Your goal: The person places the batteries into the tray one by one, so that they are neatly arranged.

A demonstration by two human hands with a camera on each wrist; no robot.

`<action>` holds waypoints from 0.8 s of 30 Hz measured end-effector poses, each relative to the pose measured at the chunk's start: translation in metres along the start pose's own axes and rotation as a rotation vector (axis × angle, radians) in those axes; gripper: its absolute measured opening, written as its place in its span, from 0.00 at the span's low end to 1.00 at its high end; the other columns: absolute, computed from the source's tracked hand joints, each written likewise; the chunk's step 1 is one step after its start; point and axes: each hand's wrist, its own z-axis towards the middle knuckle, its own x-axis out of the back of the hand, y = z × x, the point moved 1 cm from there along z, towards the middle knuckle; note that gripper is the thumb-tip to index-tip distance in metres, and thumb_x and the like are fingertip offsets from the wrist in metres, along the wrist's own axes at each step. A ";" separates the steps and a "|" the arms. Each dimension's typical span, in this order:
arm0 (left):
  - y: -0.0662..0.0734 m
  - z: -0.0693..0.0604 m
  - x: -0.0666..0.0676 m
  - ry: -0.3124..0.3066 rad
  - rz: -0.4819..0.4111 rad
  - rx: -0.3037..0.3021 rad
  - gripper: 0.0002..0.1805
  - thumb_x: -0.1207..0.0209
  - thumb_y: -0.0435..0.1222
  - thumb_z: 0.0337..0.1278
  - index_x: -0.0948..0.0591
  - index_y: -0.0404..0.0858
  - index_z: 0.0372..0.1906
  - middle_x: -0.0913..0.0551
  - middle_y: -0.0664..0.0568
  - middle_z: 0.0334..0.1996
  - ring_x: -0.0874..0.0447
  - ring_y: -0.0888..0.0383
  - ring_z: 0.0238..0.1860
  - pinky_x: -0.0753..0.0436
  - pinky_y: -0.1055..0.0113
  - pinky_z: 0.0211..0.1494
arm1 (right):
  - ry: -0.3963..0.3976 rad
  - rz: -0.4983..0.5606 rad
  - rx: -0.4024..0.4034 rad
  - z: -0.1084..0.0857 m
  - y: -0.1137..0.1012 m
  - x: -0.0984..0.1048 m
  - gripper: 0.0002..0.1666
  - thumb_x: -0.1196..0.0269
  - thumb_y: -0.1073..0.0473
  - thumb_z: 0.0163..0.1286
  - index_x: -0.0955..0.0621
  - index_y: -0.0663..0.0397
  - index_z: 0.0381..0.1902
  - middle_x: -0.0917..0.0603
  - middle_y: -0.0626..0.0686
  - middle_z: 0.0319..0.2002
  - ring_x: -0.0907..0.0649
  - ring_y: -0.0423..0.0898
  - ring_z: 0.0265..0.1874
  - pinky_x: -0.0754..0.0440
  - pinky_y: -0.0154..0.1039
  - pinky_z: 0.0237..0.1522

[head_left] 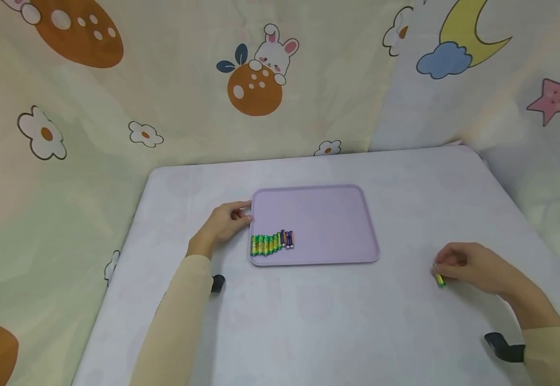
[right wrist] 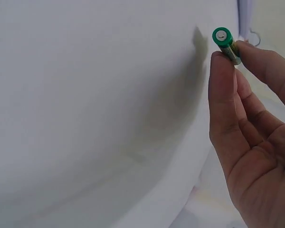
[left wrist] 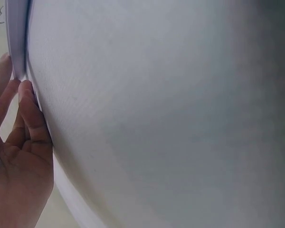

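Note:
A lilac tray [head_left: 328,225] lies on the table. My left hand [head_left: 222,222] holds its left edge, with thumb and fingertips at the rim; the left wrist view shows this hand [left wrist: 23,147] against the tray's side [left wrist: 16,38]. Along the tray's lower left, several green batteries [head_left: 266,245] stand in a row side by side, followed by a few dark blue batteries [head_left: 287,239]. To the right of the tray, my right hand [head_left: 475,268] pinches a green battery [head_left: 440,279] between thumb and fingertip. Its green end with a metal tip [right wrist: 222,35] faces the right wrist camera.
A white cloth covers the table [head_left: 333,321]. Behind it hangs a patterned curtain [head_left: 178,80] with rabbits, flowers and a moon. Black straps [head_left: 504,348] stick out at both wrists.

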 end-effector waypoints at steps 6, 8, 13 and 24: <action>-0.001 0.000 0.000 0.008 0.006 0.005 0.30 0.39 0.47 0.72 0.27 0.48 0.75 0.19 0.50 0.47 0.25 0.54 0.47 0.27 0.61 0.51 | -0.017 0.162 0.098 0.023 -0.037 -0.004 0.16 0.32 0.52 0.72 0.18 0.59 0.47 0.15 0.53 0.36 0.14 0.44 0.35 0.18 0.34 0.41; -0.001 0.001 -0.001 0.006 0.007 0.005 0.30 0.39 0.47 0.72 0.27 0.48 0.75 0.19 0.50 0.47 0.25 0.53 0.47 0.27 0.61 0.51 | -0.033 0.217 0.130 0.031 -0.049 -0.006 0.16 0.33 0.54 0.73 0.19 0.61 0.48 0.15 0.54 0.37 0.13 0.46 0.36 0.17 0.34 0.42; -0.001 0.002 -0.001 0.008 0.003 0.005 0.30 0.39 0.47 0.72 0.27 0.48 0.75 0.19 0.50 0.47 0.25 0.54 0.47 0.26 0.61 0.52 | -0.050 0.323 0.193 0.055 -0.078 -0.014 0.15 0.35 0.57 0.74 0.20 0.64 0.50 0.14 0.57 0.39 0.11 0.49 0.38 0.16 0.36 0.45; 0.002 -0.001 -0.002 0.018 -0.008 0.015 0.29 0.39 0.47 0.72 0.27 0.49 0.74 0.19 0.50 0.47 0.25 0.53 0.47 0.26 0.61 0.52 | -0.051 0.362 0.223 0.107 -0.132 -0.052 0.17 0.33 0.58 0.71 0.20 0.64 0.50 0.12 0.56 0.37 0.12 0.50 0.38 0.19 0.34 0.46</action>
